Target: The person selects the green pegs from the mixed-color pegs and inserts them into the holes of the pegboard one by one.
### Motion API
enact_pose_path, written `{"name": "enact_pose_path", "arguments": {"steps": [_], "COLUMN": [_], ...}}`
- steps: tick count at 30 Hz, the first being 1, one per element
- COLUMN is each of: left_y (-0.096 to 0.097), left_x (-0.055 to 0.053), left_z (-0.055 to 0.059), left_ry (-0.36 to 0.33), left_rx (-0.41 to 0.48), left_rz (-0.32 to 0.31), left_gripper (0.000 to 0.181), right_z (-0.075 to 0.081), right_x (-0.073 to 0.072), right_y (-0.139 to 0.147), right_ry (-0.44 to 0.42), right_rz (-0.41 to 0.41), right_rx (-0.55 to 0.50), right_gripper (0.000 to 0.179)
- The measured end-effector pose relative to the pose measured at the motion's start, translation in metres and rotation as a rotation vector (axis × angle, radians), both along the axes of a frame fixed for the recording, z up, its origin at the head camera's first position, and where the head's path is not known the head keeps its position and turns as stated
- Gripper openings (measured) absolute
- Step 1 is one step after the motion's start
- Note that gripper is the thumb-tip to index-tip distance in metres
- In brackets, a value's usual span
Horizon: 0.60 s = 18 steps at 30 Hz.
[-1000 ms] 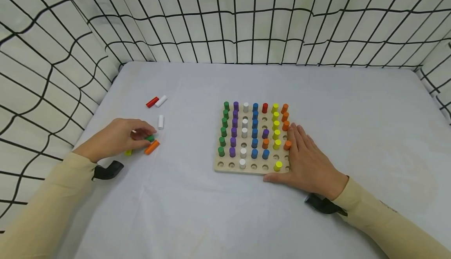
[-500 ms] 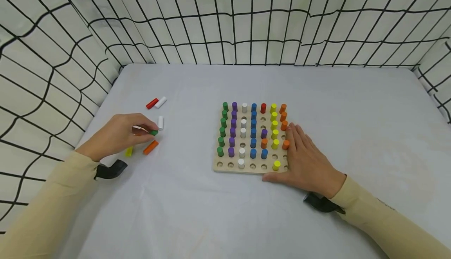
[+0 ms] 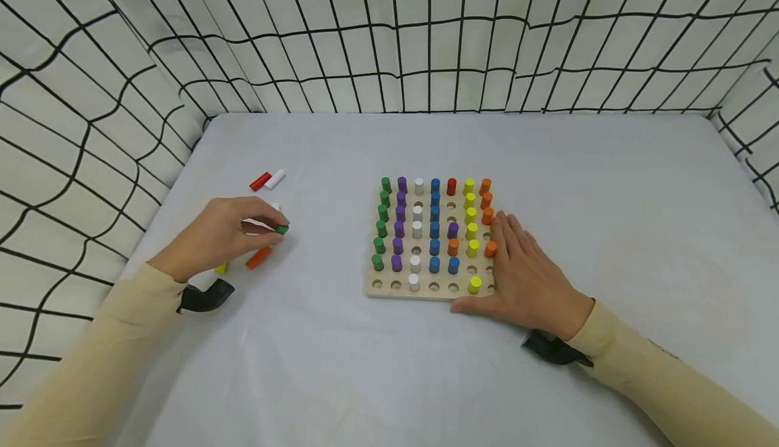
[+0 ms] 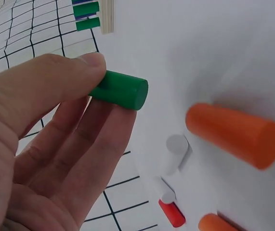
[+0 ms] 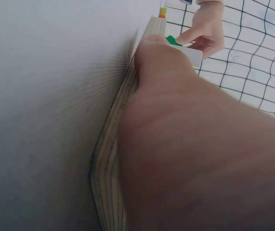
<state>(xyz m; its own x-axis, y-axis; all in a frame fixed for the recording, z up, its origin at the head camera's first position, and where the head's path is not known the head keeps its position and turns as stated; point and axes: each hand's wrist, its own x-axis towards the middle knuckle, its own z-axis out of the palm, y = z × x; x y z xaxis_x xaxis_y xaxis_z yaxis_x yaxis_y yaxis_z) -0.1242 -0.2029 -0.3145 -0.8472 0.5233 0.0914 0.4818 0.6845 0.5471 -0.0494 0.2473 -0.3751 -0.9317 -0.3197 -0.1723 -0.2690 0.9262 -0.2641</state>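
Thumb and fingers of my left hand [image 3: 222, 234] pinch a green peg [image 4: 120, 90], held above the white cloth to the left of the board. One end of the peg sticks out past the fingertips. A wooden pegboard [image 3: 386, 293] carries columns of green, purple, white, blue, yellow and orange pegs, with a few mixed colours in one column. Several of its holes are bare. My right hand [image 3: 526, 281] rests against the board's right side with straight fingers, the thumb lying along the front edge. That hand covers part of the rightmost column.
Loose pegs lie about the left hand: an orange peg [image 3: 258, 258], a partly hidden yellow peg [image 3: 221, 268], a red peg [image 3: 260, 181] beside a white peg [image 3: 275, 179], and another white peg [image 4: 176, 149]. Black grid netting [image 3: 395, 48] rises behind and beside the table.
My left hand has lifted the green peg from among the loose pegs and moved a little right with it. The right hand keeps its place at the board.
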Motion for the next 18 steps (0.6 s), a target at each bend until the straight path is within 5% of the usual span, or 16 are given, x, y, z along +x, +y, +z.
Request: {"name": "enact_pose_path", "arguments": {"steps": [18], "left_y": [0.033], "left_x": [0.0], "left_z": [-0.001], "left_ry": [-0.045], "left_rx": [0.14], "left_rz": [-0.055], "left_gripper": [0.027], "right_z": [-0.001], "right_x": [-0.001], "right_y": [0.0], "right_ry": [-0.001], "right_rz": [-0.008], "right_rx": [0.002], "right_gripper": [0.148]}}
